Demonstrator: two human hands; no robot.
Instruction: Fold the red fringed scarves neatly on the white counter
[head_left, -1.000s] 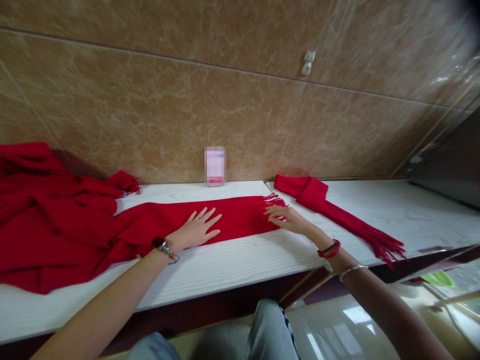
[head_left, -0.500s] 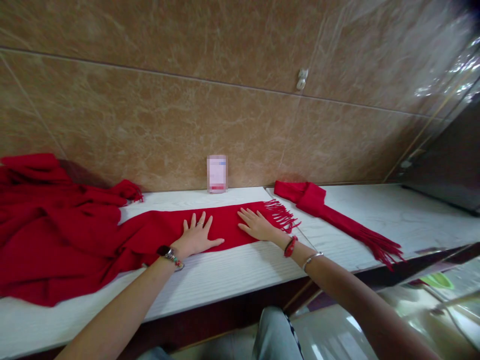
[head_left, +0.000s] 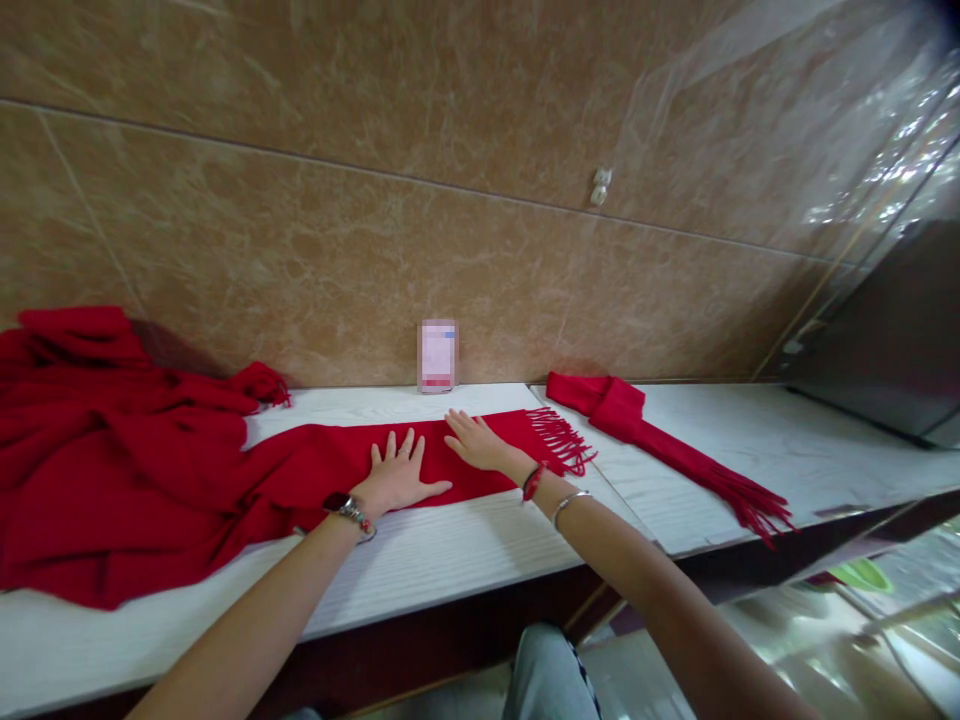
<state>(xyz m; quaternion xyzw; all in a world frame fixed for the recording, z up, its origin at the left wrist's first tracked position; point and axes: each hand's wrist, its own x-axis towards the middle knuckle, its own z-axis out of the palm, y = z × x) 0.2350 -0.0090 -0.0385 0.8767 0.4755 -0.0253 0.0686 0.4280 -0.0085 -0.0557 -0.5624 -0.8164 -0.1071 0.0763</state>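
Note:
A red fringed scarf [head_left: 495, 485] lies along the white counter, its right end flat with the fringe spread out. My left hand [head_left: 394, 475] rests on it palm down, fingers spread. Just to the right, my right hand [head_left: 478, 443] also lies flat on the cloth, fingers stretched out. Leftward the fabric runs into a large rumpled heap of red cloth [head_left: 135, 460]; where one piece ends and another begins I cannot tell. A second red scarf [head_left: 619, 405], folded narrow with its fringe toward the front edge, lies to the right of my hands.
A small pinkish card or phone-like item [head_left: 438, 356], blurred out, leans on the brown tiled wall [head_left: 337, 240]. The white counter [head_left: 465, 550] has a seam and a front edge near my knee [head_left: 551, 670]. A dark grey box-like object [head_left: 885, 330] stands far right.
My right hand has left the fringe and slid leftward along the scarf toward my left hand, now flat. The fringe lies straighter. My left hand has stayed in place; the camera view has shifted slightly.

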